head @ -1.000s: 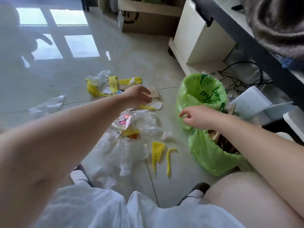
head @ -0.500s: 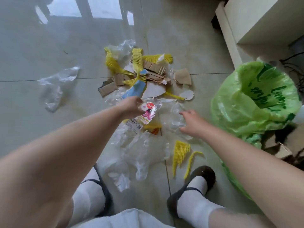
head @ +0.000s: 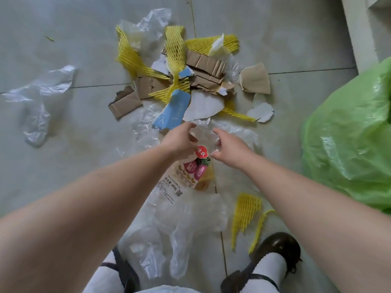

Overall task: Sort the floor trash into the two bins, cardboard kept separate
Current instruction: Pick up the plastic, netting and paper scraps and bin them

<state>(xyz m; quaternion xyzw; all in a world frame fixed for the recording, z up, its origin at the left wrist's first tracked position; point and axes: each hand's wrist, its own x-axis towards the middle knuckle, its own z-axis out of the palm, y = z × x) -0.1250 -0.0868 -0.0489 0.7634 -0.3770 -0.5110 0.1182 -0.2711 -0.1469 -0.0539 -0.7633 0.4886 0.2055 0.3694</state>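
Trash lies in a heap on the tiled floor: torn brown cardboard [head: 208, 67], another brown piece [head: 256, 81], yellow foam netting [head: 175, 46], a blue card [head: 173, 111] and white scraps [head: 201, 106]. In front of the heap lies crumpled clear plastic [head: 203, 134] joined to a printed food bag [head: 195, 169]. My left hand [head: 181, 139] and my right hand [head: 231, 145] meet over this plastic, fingers curled into it from either side. A green bin bag [head: 349, 134] bulges at the right edge; its opening is out of view.
A loose clear bag [head: 40, 96] lies apart at the left. More clear film and a plastic glove [head: 175, 240] spread near my feet, beside yellow netting strips [head: 245, 210]. My dark shoe [head: 277, 248] stands at the bottom right. A white cabinet base [head: 357, 28] runs along the top right.
The view has tilted down and closer to the pile. My right hand came left from the green bag, and both hands closed in on the clear plastic.
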